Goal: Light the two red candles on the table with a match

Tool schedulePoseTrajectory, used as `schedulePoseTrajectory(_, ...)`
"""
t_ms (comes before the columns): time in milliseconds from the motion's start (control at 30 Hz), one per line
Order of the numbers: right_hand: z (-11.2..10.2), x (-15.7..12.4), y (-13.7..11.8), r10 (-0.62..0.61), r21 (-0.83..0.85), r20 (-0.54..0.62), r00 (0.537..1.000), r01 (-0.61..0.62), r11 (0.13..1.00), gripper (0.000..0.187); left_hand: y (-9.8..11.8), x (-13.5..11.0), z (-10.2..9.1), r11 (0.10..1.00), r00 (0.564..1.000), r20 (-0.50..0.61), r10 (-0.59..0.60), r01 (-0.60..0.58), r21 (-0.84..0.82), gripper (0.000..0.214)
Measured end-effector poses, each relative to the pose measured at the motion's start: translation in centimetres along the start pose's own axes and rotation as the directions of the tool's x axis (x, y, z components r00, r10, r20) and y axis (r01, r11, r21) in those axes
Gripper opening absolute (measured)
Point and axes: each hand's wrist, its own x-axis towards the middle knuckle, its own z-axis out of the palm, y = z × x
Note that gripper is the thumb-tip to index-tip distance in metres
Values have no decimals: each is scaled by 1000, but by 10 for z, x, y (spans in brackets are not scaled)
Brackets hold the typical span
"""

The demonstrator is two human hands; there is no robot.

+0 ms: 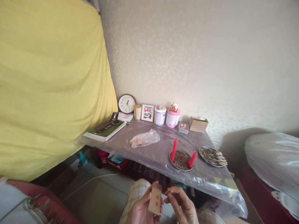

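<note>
My left hand [142, 207] is closed around a small brown cardboard matchbox [154, 200] with red printing, held in front of my knees. The box's upper end looks slid open, with a little red showing inside. Just to its right, my right hand [181, 203] has thumb and forefinger pinched together. Anything between those fingertips is too small to make out. Beyond my hands, on the table, a tall red candle [174, 150] and a shorter, tilted red candle [192, 159] stand in a round metal plate [179, 169].
A second plate [205, 162] holds dark bits and several pale sticks [220, 158]. A crumpled plastic bag [146, 138] lies mid-table on the plastic cover. Books [105, 130], a clock [127, 103], tubs [160, 115] and a cardboard box [198, 125] stand toward the wall.
</note>
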Motion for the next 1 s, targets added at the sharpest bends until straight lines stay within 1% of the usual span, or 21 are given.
schedulePoseTrajectory(167, 11, -9, 0, -135, -69, -113, 984, 128, 989, 25, 2, -2, 5, 999, 997, -78, -10, 7, -42, 42)
schedulePoseTrajectory(233, 13, -10, -2, -175, -112, -134, 975, 161, 981, 24, 2, -3, 6, 999, 995, -97, -3, -2, -50, 42)
schedulePoseTrajectory(333, 12, -11, -7, -263, -180, -148, 953, 235, 955, 22, 2, -2, 5, 999, 996, -93, 6, -11, -50, 40)
schedulePoseTrajectory(400, 12, -13, -9, -307, -222, -145, 941, 271, 937, 21, 0, -1, 4, 998, 995, -96, 33, -38, -55, 44)
schedulePoseTrajectory(467, 14, -16, -10, -311, -256, -134, 941, 270, 928, 21, -1, 0, 6, 993, 991, -110, 72, -82, -82, 49)
schedulePoseTrajectory(533, 18, -20, -10, -298, -280, -116, 948, 256, 925, 26, -1, 0, 10, 988, 988, -118, 103, -115, -104, 50)
schedulePoseTrajectory(667, 26, -24, -6, -273, -296, -80, 959, 238, 925, 38, 0, -1, 24, 985, 983, -116, 144, -153, -75, 46)
schedulePoseTrajectory(733, 27, -23, -4, -263, -285, -76, 962, 232, 930, 41, 1, -1, 28, 986, 983, -122, 135, -145, -77, 45)
schedulePoseTrajectory(800, 26, -23, -3, -251, -271, -76, 965, 222, 936, 41, 0, -2, 30, 990, 986, -135, 95, -108, -92, 48)
schedulePoseTrajectory(933, 23, -23, -2, -235, -241, -88, 968, 208, 948, 40, -3, -2, 28, 991, 987, -157, 45, -63, -114, 48)
schedulePoseTrajectory(1000, 24, -24, -2, -237, -234, -102, 966, 209, 950, 41, -4, -2, 25, 991, 990, -134, 33, -50, -127, 46)
